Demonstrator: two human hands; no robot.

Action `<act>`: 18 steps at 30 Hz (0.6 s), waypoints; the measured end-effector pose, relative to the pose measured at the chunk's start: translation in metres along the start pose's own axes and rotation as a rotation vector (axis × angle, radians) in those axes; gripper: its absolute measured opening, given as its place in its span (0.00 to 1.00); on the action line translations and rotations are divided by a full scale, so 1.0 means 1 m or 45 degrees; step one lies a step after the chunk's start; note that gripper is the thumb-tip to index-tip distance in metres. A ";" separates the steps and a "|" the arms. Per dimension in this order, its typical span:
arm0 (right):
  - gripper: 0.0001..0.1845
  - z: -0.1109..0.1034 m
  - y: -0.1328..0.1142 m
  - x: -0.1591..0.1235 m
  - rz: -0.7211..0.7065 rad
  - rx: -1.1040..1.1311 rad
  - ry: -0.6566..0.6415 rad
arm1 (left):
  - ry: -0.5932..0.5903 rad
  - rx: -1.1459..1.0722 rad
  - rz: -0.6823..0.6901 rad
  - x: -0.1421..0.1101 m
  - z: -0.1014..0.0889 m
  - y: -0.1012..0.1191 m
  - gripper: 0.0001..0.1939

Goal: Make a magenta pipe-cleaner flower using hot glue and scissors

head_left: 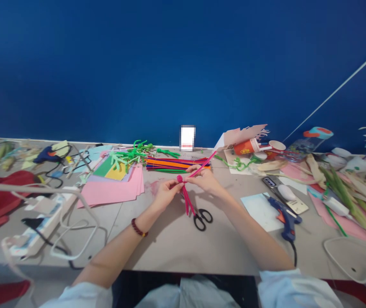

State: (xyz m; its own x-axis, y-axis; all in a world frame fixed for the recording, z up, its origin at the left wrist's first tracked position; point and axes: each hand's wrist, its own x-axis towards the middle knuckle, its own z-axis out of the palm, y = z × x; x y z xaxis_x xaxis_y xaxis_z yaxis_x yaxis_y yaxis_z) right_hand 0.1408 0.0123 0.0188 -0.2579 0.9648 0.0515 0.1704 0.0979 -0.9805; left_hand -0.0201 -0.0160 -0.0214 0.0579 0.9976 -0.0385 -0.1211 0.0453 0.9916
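Note:
Between my two hands is a pink pipe cleaner figure [186, 199], with a rounded knot at its top and strands hanging down. My left hand [166, 192] pinches it near the knot from the left. From the other side my right hand [203, 179] grips it, and a long pink pipe cleaner strand [206, 161] slants up and right past its fingers. Just below lie black-handled scissors [203, 220], their blades partly hidden behind the hanging strands. Behind my hands rests a bundle of coloured pipe cleaners [173, 164].
Left are pink paper sheets [110, 191], green pipe cleaner figures [131, 156] and a white power strip [44, 222] with loose cables. On the right lie a blue glue gun [285, 218], a phone [269, 182], a red paper cup [247, 147] and corn husks [346, 192]. A blue wall [138, 77] stands behind.

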 end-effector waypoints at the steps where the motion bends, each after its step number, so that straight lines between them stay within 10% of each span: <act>1: 0.10 0.002 0.002 0.000 -0.015 0.027 0.001 | 0.039 -0.052 -0.026 0.001 0.000 -0.002 0.11; 18: 0.06 -0.002 0.027 0.011 0.083 0.211 -0.131 | 0.069 -0.480 -0.226 0.007 -0.005 -0.009 0.13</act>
State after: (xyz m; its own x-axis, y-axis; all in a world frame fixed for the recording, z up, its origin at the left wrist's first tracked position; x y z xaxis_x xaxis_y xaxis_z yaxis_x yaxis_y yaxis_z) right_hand 0.1448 0.0260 -0.0070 -0.3490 0.9368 -0.0248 0.0331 -0.0141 -0.9994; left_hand -0.0238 -0.0091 -0.0310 0.0595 0.9735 -0.2208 -0.4687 0.2226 0.8549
